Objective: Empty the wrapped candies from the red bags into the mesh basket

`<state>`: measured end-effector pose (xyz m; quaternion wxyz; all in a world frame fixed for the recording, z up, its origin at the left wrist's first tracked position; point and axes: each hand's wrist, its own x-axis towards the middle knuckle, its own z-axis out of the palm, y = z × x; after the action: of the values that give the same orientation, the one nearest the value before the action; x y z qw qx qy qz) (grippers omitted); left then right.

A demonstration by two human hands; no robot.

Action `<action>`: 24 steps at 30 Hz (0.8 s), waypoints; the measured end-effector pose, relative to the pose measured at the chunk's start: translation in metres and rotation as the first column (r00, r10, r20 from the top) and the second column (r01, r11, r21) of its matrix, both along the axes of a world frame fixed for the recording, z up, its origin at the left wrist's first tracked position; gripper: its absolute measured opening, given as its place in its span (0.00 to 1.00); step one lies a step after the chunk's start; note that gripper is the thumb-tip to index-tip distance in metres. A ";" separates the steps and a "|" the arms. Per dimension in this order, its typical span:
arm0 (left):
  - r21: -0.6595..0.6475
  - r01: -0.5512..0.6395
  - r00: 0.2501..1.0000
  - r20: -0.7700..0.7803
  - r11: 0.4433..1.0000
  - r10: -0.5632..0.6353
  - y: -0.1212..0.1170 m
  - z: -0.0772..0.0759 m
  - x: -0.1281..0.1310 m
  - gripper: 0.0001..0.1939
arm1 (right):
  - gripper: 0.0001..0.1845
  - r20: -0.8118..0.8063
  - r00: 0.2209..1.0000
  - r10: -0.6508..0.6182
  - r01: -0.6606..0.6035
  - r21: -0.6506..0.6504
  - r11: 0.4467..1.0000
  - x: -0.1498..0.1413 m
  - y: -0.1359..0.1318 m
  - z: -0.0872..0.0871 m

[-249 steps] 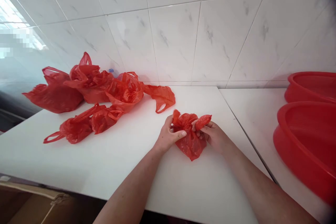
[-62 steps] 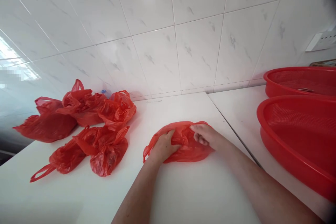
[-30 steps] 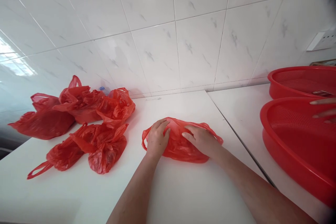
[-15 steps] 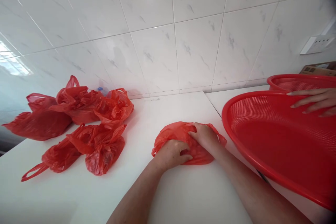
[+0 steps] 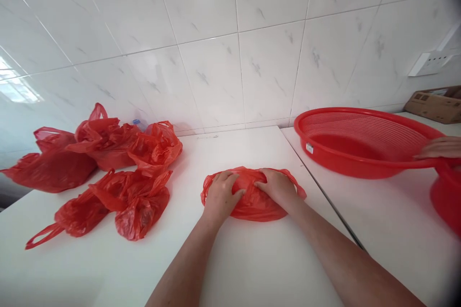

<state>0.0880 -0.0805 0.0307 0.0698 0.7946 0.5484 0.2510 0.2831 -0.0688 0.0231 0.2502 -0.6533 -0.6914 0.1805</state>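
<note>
A crumpled red plastic bag [image 5: 252, 206] lies on the white table [image 5: 252, 268], just ahead of me. Both my hands rest on top of it, palms down. My left hand [image 5: 220, 196] covers its left half with the fingers spread flat. My right hand [image 5: 275, 187] covers its right half, fingers lying over the plastic and pointing left. The two hands nearly touch at the fingertips. Neither hand lifts the bag; it is pressed flat against the table.
Several red bags are heaped at the back left [image 5: 104, 141], and two bunched ones [image 5: 140, 204] lie nearer. On the right table stands a wide red basket [image 5: 324, 151] with another person's hand [image 5: 437, 147] on its rim. A second red basket [image 5: 446, 196], a cardboard box [image 5: 432, 103].
My hands went from bunching the bag to lying flat on it. The other person's hand drew the near red basket off to the right, uncovering the one behind.
</note>
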 end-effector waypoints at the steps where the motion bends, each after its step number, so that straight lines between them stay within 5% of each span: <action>1: -0.038 -0.048 0.998 -0.031 0.998 0.047 0.003 -0.004 -0.003 0.24 | 0.15 0.003 1.000 0.002 -0.002 -0.008 1.000 -0.002 0.000 0.000; 5: -0.197 -0.101 0.991 -0.112 0.975 0.080 0.010 -0.016 -0.011 0.32 | 0.17 0.016 1.000 -0.013 0.013 0.006 1.000 -0.007 -0.003 0.002; 10: -0.180 -0.121 0.984 -0.148 0.976 0.095 0.007 -0.015 -0.009 0.32 | 0.17 0.079 0.997 -0.025 0.012 0.158 0.987 -0.020 -0.013 0.004; 13: -0.170 -0.160 0.980 -0.147 0.972 0.136 0.007 -0.014 -0.007 0.31 | 0.17 0.134 0.989 0.063 -0.095 0.248 0.964 -0.028 -0.017 0.000; 16: -0.136 -0.161 0.986 -0.068 0.978 0.153 0.007 -0.012 -0.006 0.28 | 0.21 0.189 0.965 0.185 -0.219 0.183 0.958 -0.028 -0.016 -0.006; 20: 0.030 -0.171 0.979 0.119 0.985 0.167 0.004 -0.001 -0.008 0.18 | 0.25 0.199 0.950 0.242 -0.252 0.027 0.967 -0.020 -0.009 -0.010; 24: 0.313 -0.247 0.959 0.216 0.917 0.185 0.002 0.013 -0.017 0.15 | 0.26 0.160 0.957 0.243 -0.248 0.016 0.969 -0.012 -0.004 -0.007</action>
<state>0.0712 -0.0785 0.0441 -0.0453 0.7028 0.5733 0.4188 0.2709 -0.0730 0.0161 0.1823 -0.5701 -0.7878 0.1456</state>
